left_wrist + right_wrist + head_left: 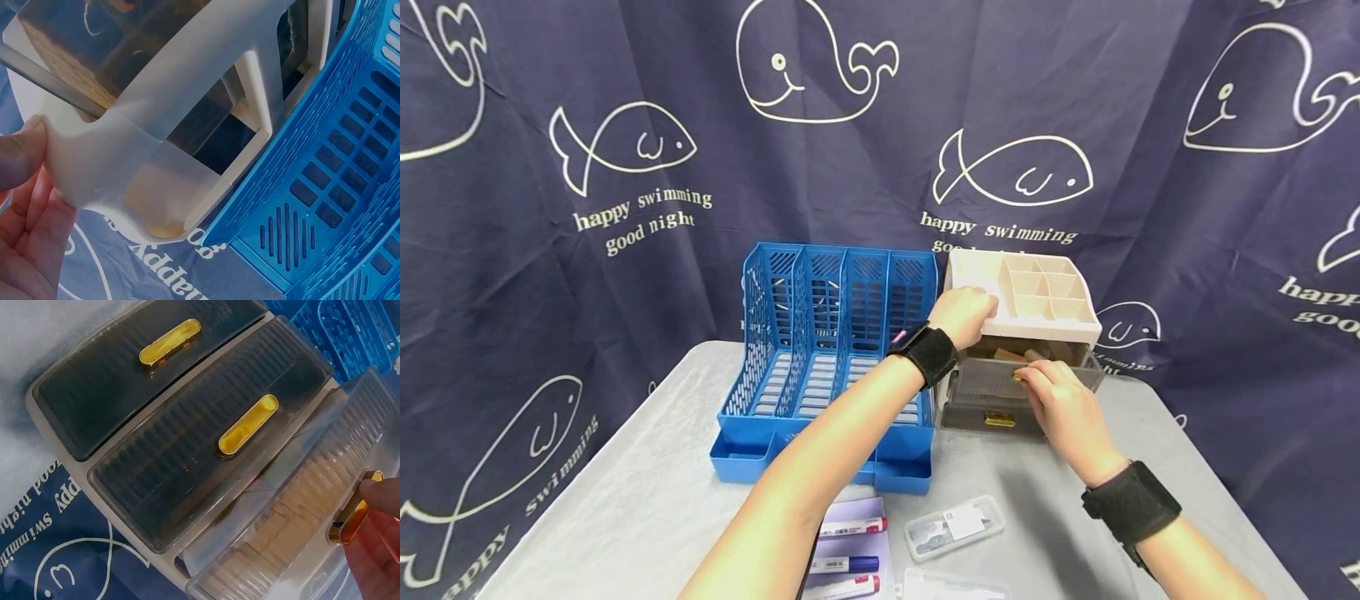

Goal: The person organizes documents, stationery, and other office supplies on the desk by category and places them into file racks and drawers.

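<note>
A drawer organizer with a white top [1037, 327] and smoky clear drawers stands at the right back of the table. My left hand [964, 317] holds the front edge of its white top, thumb on one side and fingers on the other in the left wrist view. With thumb and fingers, my right hand [1066, 410] pinches the gold handle [339, 534] of the top drawer [988, 381], which is pulled out. Tan, flat-looking pieces [281, 531] show inside it. Two lower drawers [206, 431] with gold handles are closed.
A blue file rack [737, 429] stands close beside the organizer on the left. Nearer the front, several markers [842, 565] lie on a purple sheet [850, 510], partly behind my left arm. Two clear plastic cases [955, 527] lie right of them. A patterned curtain [850, 183] hangs behind.
</note>
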`<state>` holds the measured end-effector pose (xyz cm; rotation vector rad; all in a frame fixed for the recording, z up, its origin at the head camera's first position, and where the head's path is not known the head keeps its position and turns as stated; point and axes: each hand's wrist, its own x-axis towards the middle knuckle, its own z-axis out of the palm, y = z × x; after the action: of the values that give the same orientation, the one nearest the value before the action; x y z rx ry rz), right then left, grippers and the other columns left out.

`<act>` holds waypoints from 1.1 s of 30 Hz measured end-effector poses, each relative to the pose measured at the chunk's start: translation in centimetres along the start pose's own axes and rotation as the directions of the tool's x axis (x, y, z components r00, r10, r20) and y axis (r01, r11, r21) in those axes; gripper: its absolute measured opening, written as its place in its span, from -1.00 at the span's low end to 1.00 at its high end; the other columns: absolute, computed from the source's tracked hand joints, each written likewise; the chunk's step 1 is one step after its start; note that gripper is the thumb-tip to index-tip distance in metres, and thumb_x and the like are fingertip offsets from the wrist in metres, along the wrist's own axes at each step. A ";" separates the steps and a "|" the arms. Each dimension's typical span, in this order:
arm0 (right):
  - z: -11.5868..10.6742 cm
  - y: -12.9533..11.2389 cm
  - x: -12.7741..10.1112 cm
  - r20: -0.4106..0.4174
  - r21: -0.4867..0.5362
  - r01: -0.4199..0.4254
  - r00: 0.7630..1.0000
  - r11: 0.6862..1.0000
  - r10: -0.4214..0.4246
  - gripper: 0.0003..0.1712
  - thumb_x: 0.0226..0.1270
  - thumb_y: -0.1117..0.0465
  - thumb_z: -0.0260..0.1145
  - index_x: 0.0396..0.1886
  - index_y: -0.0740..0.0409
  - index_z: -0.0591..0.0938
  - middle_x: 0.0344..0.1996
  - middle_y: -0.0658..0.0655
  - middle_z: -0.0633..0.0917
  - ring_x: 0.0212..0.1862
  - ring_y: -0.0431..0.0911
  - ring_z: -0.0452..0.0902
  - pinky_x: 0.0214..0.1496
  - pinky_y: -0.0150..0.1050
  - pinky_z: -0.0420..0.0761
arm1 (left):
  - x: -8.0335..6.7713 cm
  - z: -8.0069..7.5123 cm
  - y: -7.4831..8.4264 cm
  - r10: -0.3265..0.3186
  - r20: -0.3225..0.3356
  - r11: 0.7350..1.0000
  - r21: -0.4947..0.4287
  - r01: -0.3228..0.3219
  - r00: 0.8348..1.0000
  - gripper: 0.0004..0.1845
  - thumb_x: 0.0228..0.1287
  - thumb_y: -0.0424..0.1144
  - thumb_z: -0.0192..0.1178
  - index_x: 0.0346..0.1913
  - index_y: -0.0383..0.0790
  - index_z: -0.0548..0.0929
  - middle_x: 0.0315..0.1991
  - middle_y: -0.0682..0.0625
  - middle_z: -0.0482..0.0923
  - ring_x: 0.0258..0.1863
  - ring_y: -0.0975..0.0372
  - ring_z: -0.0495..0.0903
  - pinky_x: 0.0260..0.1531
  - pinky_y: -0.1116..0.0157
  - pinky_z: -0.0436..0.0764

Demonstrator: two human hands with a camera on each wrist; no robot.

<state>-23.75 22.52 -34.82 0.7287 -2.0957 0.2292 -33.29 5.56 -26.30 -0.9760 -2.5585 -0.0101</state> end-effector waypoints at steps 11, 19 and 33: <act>1.4 0.6 0.9 0.035 0.019 -0.069 0.997 0.997 0.068 -0.75 -0.01 0.52 0.38 -0.31 0.24 0.61 -0.33 0.11 0.61 -0.26 0.03 0.52 -0.27 -0.08 0.54 | -0.2 0.2 -0.2 -0.010 -0.009 1.000 0.000 0.010 1.000 -0.75 0.09 -0.35 0.28 -0.13 -0.05 0.67 -0.18 0.08 0.65 -0.17 0.25 0.61 -0.14 0.32 0.56; 2.2 1.3 1.4 0.017 0.006 -0.107 0.994 0.994 0.106 -0.76 -0.02 0.54 0.36 -0.32 0.25 0.62 -0.33 0.14 0.61 -0.26 0.05 0.51 -0.29 -0.07 0.55 | 0.0 0.2 -0.1 -0.011 0.007 1.000 -0.009 0.011 1.000 -0.74 0.10 -0.35 0.27 -0.11 -0.06 0.66 -0.16 0.06 0.64 -0.17 0.23 0.61 -0.14 0.31 0.55; 2.8 1.8 2.1 0.010 0.033 -0.169 0.986 0.985 0.169 -0.80 0.01 0.52 0.34 -0.36 0.23 0.62 -0.35 0.13 0.61 -0.24 0.06 0.51 -0.23 -0.06 0.53 | 0.2 0.5 -0.1 0.005 -0.032 1.000 -0.014 -0.005 0.999 -0.75 0.07 -0.38 0.26 -0.15 -0.07 0.66 -0.19 0.05 0.64 -0.19 0.23 0.61 -0.16 0.32 0.56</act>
<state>-27.63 21.96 -34.61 0.5722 -2.1666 0.3562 -33.71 5.68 -26.66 -0.9795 -2.5306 -0.0425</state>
